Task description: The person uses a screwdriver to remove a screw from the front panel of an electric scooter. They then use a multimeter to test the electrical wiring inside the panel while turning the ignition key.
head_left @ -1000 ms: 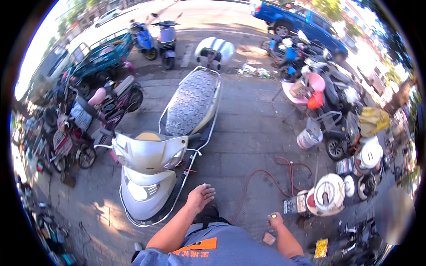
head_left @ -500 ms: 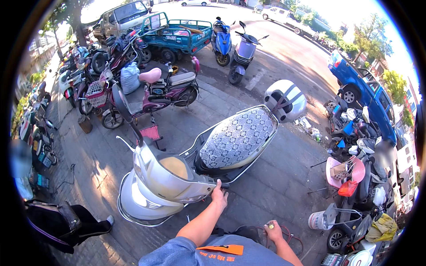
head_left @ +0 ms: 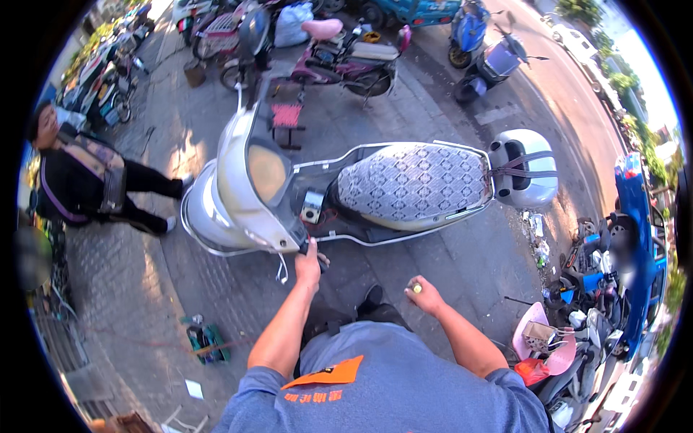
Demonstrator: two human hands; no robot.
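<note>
A silver scooter [head_left: 231, 180] stands crosswise before me, its front to the left. Patterned cloth covers its seat [head_left: 415, 180]. My left hand [head_left: 308, 265] is closed at the near side of the front, around the black handlebar grip. My right hand [head_left: 424, 294] is closed around a slim tool with a yellow end [head_left: 416, 288], held apart from the scooter; the rest of the tool is hidden in the fist. On the footboard sits a small pale box [head_left: 312, 206] with red wire beside it. A silver helmet-like case [head_left: 527, 169] is strapped behind the seat.
A person in black [head_left: 94, 173] stands left of the scooter. Beyond it are a small red stool [head_left: 286, 117] and a pink electric bike [head_left: 339, 65]. A green tool case [head_left: 207, 339] lies at lower left. At right are a pink chair [head_left: 533, 328] and parked scooters.
My view has turned, so the scooter now lies more level across it. The footboard box has come into sight. My left hand stays at the scooter's front; my right still holds the yellow-ended tool.
</note>
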